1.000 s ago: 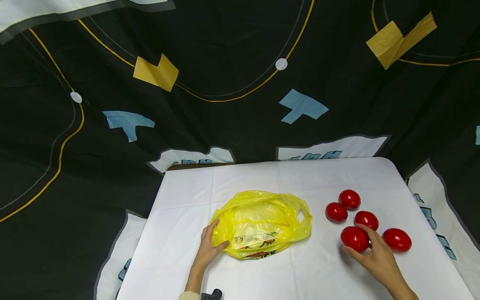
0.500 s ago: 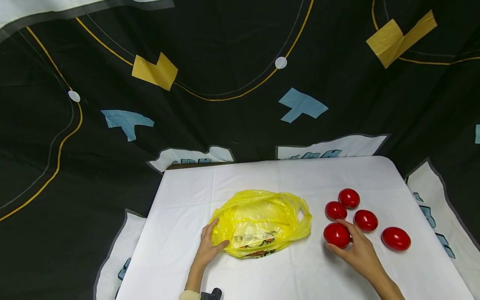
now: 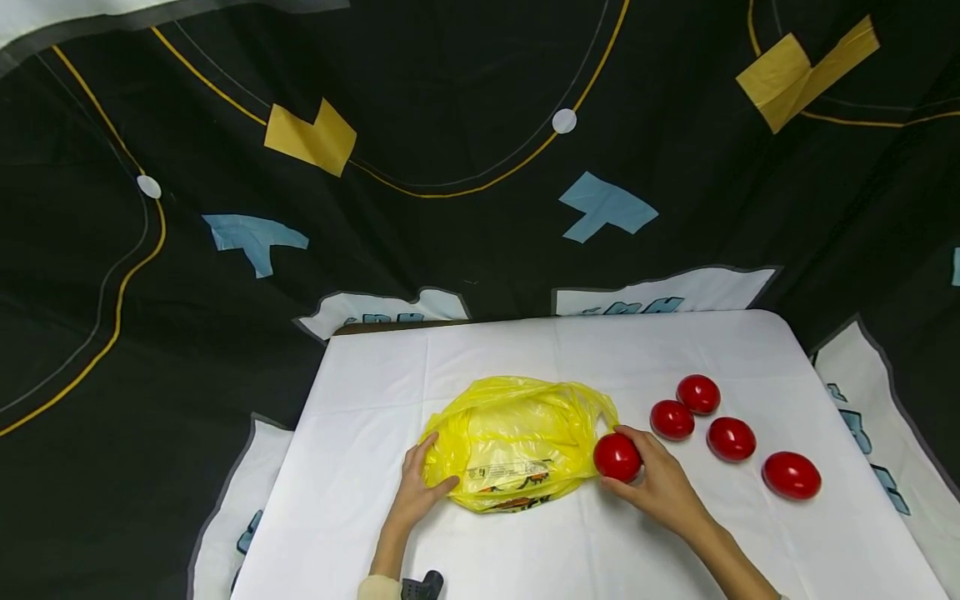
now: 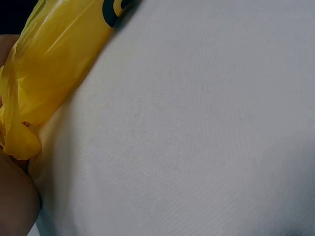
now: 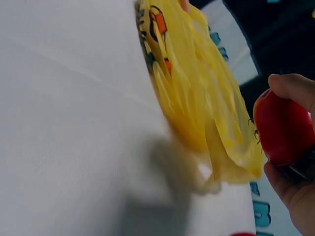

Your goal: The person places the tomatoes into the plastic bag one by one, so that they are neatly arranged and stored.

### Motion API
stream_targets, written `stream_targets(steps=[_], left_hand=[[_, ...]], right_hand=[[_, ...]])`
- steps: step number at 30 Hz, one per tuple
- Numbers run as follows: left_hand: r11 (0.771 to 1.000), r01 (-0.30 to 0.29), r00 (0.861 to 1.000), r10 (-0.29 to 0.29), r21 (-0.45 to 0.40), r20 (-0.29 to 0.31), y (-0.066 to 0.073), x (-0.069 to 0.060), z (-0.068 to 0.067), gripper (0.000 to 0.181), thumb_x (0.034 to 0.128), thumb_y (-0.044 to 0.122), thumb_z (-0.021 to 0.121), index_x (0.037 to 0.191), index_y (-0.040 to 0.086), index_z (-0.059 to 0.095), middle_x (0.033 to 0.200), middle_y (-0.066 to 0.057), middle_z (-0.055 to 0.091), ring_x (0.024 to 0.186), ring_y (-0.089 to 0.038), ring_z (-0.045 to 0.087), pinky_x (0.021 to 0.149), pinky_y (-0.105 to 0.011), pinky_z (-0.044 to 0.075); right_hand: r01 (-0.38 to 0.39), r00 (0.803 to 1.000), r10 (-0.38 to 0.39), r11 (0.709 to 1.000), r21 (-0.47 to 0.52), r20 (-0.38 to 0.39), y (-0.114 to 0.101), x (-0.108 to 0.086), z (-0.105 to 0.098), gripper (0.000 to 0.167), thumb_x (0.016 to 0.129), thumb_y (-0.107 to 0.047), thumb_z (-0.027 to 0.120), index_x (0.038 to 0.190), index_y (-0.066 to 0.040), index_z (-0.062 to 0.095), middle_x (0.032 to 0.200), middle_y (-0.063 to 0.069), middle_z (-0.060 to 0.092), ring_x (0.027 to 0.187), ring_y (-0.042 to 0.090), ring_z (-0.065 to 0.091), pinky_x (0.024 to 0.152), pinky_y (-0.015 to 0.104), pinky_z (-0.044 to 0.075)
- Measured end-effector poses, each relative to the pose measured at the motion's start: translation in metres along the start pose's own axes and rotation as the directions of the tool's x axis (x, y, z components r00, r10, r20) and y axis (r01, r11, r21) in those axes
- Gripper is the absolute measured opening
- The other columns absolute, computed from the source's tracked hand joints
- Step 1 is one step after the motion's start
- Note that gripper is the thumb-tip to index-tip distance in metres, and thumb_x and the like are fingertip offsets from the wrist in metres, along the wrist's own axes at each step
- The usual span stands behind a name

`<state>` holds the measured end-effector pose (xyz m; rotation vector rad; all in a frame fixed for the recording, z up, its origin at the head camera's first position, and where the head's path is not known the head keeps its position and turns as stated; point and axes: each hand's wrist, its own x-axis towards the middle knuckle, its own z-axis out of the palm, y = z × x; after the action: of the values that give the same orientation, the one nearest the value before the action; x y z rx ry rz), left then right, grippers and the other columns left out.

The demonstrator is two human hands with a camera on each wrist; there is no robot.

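Note:
A yellow plastic bag [image 3: 510,433] with dark print lies on its side on the table. My left hand [image 3: 418,487] holds the bag's left edge, fingers and thumb spread apart along it; bunched yellow film shows beside the thumb [image 4: 17,196] in the left wrist view. Between the thumb and fingers of my right hand [image 3: 660,479] is a glossy red round object [image 3: 617,457], smooth like a tomato or apple. It is at the bag's right end, by the handle loop. The right wrist view shows this red object [image 5: 283,128] beside the bag [image 5: 197,93].
Several more red round objects stand on the right: one at the back [image 3: 698,394], one near it [image 3: 672,420], one in front [image 3: 731,439] and one farthest right [image 3: 791,476]. A white cloth covers the table [image 3: 360,442]. Dark patterned fabric [image 3: 450,250] hangs behind.
My right hand has carried one red round object leftward, from among the others to the bag's right end. My left hand and the bag have stayed in place.

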<state>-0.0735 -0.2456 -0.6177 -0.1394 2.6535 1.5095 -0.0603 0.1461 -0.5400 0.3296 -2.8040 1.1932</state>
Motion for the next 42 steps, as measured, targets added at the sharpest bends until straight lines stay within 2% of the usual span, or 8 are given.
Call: stream_targets(steps=[3, 8, 14, 19, 26, 31, 42], left_hand=[[1.000, -0.010, 1.000, 0.010, -0.006, 0.001, 0.001, 0.000, -0.001, 0.087, 0.0725, 0.032, 0.079, 0.146, 0.021, 0.034, 0.142, -0.015, 0.028, 0.135, -0.041, 0.023, 0.105, -0.066, 0.018], [0.999, -0.029, 1.000, 0.029, -0.014, 0.006, -0.001, 0.000, 0.000, 0.086, 0.0733, 0.030, 0.079, 0.146, 0.020, 0.034, 0.142, -0.015, 0.028, 0.135, -0.041, 0.023, 0.104, -0.067, 0.019], [1.000, -0.022, 1.000, 0.022, -0.007, -0.001, -0.001, 0.001, 0.000, 0.085, 0.0726, 0.030, 0.079, 0.145, 0.021, 0.036, 0.141, -0.015, 0.029, 0.134, -0.042, 0.025, 0.105, -0.066, 0.019], [0.999, -0.045, 0.999, 0.045, -0.005, -0.007, -0.001, 0.001, 0.000, 0.084, 0.0724, 0.029, 0.080, 0.144, 0.018, 0.037, 0.140, -0.017, 0.031, 0.133, -0.042, 0.026, 0.105, -0.064, 0.020], [1.000, -0.015, 1.000, 0.015, -0.011, -0.008, 0.000, 0.000, 0.000, 0.085, 0.0719, 0.029, 0.080, 0.144, 0.020, 0.036, 0.141, -0.015, 0.030, 0.135, -0.040, 0.024, 0.106, -0.064, 0.019], [1.000, -0.018, 1.000, 0.018, 0.000, -0.008, -0.002, 0.001, 0.000, 0.085, 0.0722, 0.029, 0.080, 0.144, 0.021, 0.036, 0.141, -0.015, 0.030, 0.135, -0.040, 0.024, 0.105, -0.066, 0.018], [1.000, -0.014, 1.000, 0.014, 0.009, -0.010, -0.001, 0.001, 0.001, 0.086, 0.0716, 0.030, 0.080, 0.145, 0.020, 0.036, 0.142, -0.015, 0.030, 0.135, -0.041, 0.024, 0.104, -0.067, 0.019]], right_hand=[[0.020, 1.000, -0.020, 1.000, -0.006, 0.023, -0.006, 0.007, 0.008, 0.076, 0.067, -0.027, 0.086, 0.132, -0.007, 0.049, 0.118, 0.010, 0.057, 0.105, 0.027, 0.057, 0.086, 0.049, 0.051], [0.032, 0.998, -0.031, 0.999, -0.012, 0.055, -0.014, 0.017, 0.019, 0.077, 0.068, -0.031, 0.085, 0.133, -0.010, 0.048, 0.120, 0.010, 0.056, 0.106, 0.027, 0.056, 0.085, 0.048, 0.052], [0.084, 0.994, -0.086, 0.996, 0.026, 0.061, -0.021, 0.026, 0.031, 0.075, 0.068, -0.029, 0.085, 0.131, -0.009, 0.049, 0.118, 0.009, 0.055, 0.102, 0.025, 0.058, 0.081, 0.045, 0.054], [0.106, 0.991, -0.109, 0.993, 0.048, 0.081, -0.029, 0.031, 0.040, 0.075, 0.068, -0.027, 0.085, 0.131, -0.008, 0.049, 0.119, 0.009, 0.056, 0.104, 0.025, 0.058, 0.080, 0.045, 0.054], [0.135, 0.982, -0.142, 0.989, 0.064, 0.123, -0.040, 0.037, 0.056, 0.076, 0.069, -0.028, 0.084, 0.133, -0.008, 0.048, 0.121, 0.008, 0.056, 0.106, 0.026, 0.058, 0.081, 0.045, 0.053], [0.163, 0.975, -0.173, 0.983, 0.081, 0.143, -0.046, 0.039, 0.070, 0.076, 0.069, -0.027, 0.084, 0.132, -0.005, 0.048, 0.121, 0.009, 0.055, 0.105, 0.026, 0.058, 0.081, 0.045, 0.053], [0.126, 0.960, -0.153, 0.984, 0.129, 0.235, -0.056, 0.043, 0.104, 0.072, 0.075, -0.029, 0.079, 0.135, -0.007, 0.044, 0.124, 0.009, 0.054, 0.106, 0.027, 0.056, 0.083, 0.043, 0.053]])
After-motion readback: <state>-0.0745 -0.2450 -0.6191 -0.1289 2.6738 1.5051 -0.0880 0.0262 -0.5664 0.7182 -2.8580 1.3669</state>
